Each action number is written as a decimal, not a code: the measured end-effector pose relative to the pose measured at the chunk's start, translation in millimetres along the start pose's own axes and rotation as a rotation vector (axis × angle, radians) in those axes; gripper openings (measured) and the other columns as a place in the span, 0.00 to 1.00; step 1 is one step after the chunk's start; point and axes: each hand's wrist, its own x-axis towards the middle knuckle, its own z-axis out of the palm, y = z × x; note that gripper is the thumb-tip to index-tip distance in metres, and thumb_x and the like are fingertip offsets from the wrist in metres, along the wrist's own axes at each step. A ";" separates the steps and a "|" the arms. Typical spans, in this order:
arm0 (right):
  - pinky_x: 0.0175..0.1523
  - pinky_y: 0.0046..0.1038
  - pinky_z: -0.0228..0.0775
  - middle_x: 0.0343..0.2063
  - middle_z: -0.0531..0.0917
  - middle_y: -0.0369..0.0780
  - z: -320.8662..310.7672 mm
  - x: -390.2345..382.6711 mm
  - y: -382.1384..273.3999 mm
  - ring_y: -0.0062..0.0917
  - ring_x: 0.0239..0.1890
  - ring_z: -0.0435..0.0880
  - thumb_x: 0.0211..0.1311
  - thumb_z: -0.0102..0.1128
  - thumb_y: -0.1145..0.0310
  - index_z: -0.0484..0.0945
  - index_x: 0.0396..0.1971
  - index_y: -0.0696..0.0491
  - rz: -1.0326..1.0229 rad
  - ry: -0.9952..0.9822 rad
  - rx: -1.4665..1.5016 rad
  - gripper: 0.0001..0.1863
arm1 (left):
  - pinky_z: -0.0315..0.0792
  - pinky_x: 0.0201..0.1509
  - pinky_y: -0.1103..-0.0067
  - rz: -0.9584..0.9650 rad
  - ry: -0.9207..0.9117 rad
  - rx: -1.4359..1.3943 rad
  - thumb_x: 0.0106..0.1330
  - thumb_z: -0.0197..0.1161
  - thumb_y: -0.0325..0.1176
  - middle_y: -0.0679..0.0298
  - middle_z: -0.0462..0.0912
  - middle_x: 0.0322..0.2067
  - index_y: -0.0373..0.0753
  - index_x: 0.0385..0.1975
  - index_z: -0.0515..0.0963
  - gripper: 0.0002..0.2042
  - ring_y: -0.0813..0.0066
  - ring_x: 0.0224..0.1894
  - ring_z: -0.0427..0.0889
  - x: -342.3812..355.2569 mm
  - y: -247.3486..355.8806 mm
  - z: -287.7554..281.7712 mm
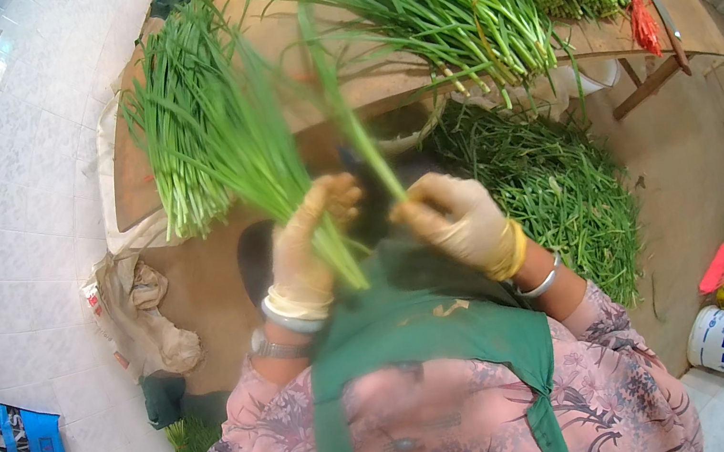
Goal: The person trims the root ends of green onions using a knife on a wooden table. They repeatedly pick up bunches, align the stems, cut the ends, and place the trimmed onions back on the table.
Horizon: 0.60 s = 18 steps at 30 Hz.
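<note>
Both of my hands wear pale gloves and are raised in front of my green apron. My left hand [301,251] is closed round a bunch of garlic chives [264,151], leaves pointing up and away, pale stem ends sticking out below the palm. Pinched in my right hand [468,222] is a thin strand of chives [357,130], blurred and held apart from the bunch. Just beyond my left hand, a small pile of chives [175,152] lies at the left end of the wooden table [358,91]. A larger pile [441,14] covers the table's middle and right.
Red ties [636,8] and a knife [668,27] rest at the table's right end. Loose green leaves [559,191] are heaped on the floor to my right. A white bucket [723,339] lies farther right. On the left are a crumpled sack [145,313] and a blue bag [37,445].
</note>
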 end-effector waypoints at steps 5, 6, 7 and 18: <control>0.33 0.42 0.73 0.22 0.80 0.46 13.8 1.1 2.9 0.42 0.27 0.82 0.63 0.61 0.59 0.77 0.25 0.52 -0.166 -0.079 -0.611 0.13 | 0.79 0.50 0.73 -0.040 -0.010 -0.014 0.71 0.61 0.31 0.53 0.84 0.46 0.31 0.50 0.77 0.13 0.64 0.47 0.84 0.8 -11.9 22.0; 0.33 0.42 0.72 0.22 0.80 0.46 14.8 -0.2 4.7 0.42 0.27 0.82 0.63 0.61 0.59 0.77 0.24 0.53 -0.192 -0.076 -0.644 0.14 | 0.79 0.49 0.73 -0.026 0.012 0.046 0.70 0.62 0.31 0.54 0.85 0.44 0.31 0.49 0.78 0.13 0.64 0.46 0.84 3.3 -15.4 20.0; 0.33 0.43 0.72 0.22 0.80 0.47 15.5 -0.6 6.5 0.43 0.27 0.81 0.63 0.60 0.59 0.77 0.24 0.53 -0.218 -0.074 -0.677 0.14 | 0.80 0.48 0.73 -0.013 0.035 0.105 0.69 0.63 0.31 0.54 0.85 0.43 0.31 0.49 0.78 0.13 0.64 0.44 0.85 7.7 -20.9 15.8; 0.26 0.28 0.69 0.20 0.77 0.37 25.3 44.5 27.3 0.22 0.21 0.75 0.72 0.55 0.63 0.76 0.34 0.60 0.233 -0.012 0.505 0.14 | 0.82 0.43 0.72 -0.140 0.018 0.052 0.67 0.64 0.33 0.55 0.85 0.35 0.31 0.46 0.78 0.13 0.65 0.36 0.86 -4.8 -16.1 15.3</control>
